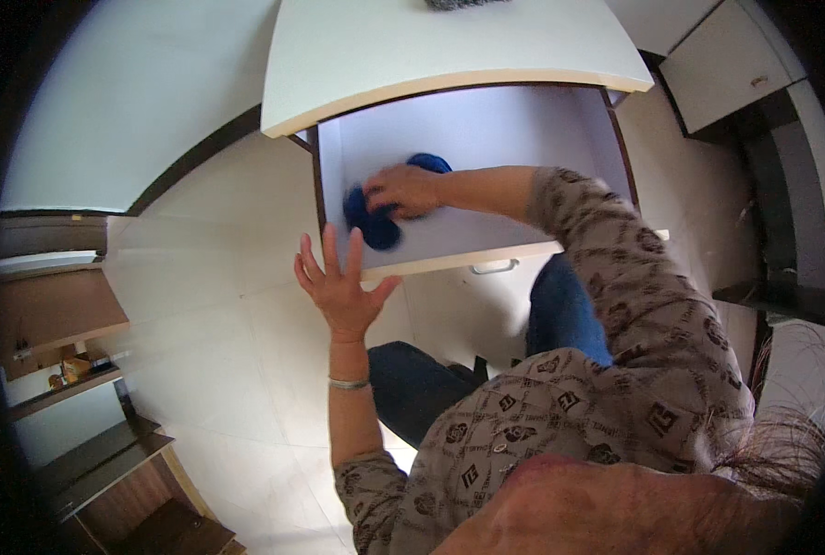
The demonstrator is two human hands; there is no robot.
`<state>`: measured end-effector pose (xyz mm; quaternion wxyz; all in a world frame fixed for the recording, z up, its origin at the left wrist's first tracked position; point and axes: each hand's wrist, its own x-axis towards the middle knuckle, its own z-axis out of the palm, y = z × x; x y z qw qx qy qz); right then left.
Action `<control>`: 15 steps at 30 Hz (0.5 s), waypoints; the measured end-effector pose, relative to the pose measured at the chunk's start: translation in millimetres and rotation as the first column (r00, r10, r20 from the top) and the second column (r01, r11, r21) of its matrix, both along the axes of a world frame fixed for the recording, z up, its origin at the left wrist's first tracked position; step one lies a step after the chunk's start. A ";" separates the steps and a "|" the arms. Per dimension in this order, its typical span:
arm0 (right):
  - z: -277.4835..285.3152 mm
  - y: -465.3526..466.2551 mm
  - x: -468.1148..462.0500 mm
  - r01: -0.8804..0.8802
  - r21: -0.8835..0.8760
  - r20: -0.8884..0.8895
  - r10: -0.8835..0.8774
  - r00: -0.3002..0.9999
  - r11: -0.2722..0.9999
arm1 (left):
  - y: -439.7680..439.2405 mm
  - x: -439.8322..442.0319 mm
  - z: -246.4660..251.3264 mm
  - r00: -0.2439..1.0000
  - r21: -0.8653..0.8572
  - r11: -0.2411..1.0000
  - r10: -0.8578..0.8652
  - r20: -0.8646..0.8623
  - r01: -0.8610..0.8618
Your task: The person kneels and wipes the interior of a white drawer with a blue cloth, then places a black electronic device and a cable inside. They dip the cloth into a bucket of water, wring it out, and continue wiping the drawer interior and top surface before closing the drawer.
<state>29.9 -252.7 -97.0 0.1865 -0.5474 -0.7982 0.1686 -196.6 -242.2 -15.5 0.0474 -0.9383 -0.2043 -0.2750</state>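
Note:
A white drawer stands pulled out beneath a white tabletop. Inside it, at the left, my right hand reaches down onto a dark blue soft item, perhaps cloth; motion blurs both, and whether the fingers grip it is unclear. Another blue piece shows just behind that hand. My left hand, fingers spread and empty, is raised at the drawer's front left corner. A metal pull handle sits on the drawer front.
A grey fuzzy item lies at the tabletop's far edge. Brown open shelving stands at the left, with a dark-topped cabinet below it. White cabinets are at the right. My legs are close under the drawer.

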 end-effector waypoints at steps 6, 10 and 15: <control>98.3 -97.5 36.0 0.298 -0.423 -0.295 -0.441 0.848 0.856 | 8.0 4.5 -4.9 0.996 0.052 0.998 -0.039 0.074 0.035; 162.7 -185.3 55.0 0.467 -0.136 -0.647 -0.435 0.626 0.874 | 15.9 14.8 -4.8 0.995 0.107 0.994 -0.025 0.093 0.015; 161.9 -235.5 81.3 0.841 0.122 -0.617 -0.623 0.480 0.527 | 39.6 50.9 0.3 0.993 0.148 0.989 -0.006 0.115 -0.011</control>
